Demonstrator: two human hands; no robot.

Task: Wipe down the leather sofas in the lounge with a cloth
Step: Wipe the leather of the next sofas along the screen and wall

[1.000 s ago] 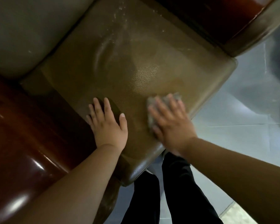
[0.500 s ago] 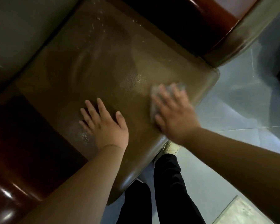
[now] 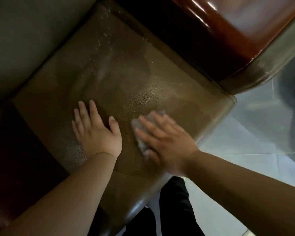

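Closest to you are your two legs in black trousers (image 3: 174, 206), standing on the pale tiled floor (image 3: 245, 133) right at the front edge of the seat.

Two bare forearms reach in from the bottom, so two hands on the job. Your left hand (image 3: 95, 130) lies flat, palm down on the one brown leather seat cushion (image 3: 143, 79), fingers straight and slightly spread, thumb out to the side, holding nothing. Your right hand (image 3: 162, 142) is flat too, fingers stretched out and pressing down on the one cloth (image 3: 141, 132). It's a small grey cloth, mostly hidden under your palm and fingers, with bits showing at the fingertips and along the thumb side. That hand is blurred, so the finer finger detail is hard to make out. The cloth sits on the cushion near its front right corner, just beside your left thumb.

Further up the cushion there's a scatter of pale specks (image 3: 102, 43) towards the back. Beyond that, one grey-green backrest (image 3: 24, 34) at upper left, and two glossy reddish wooden armrests: one at lower left (image 3: 10, 164), one at upper right (image 3: 228, 26).
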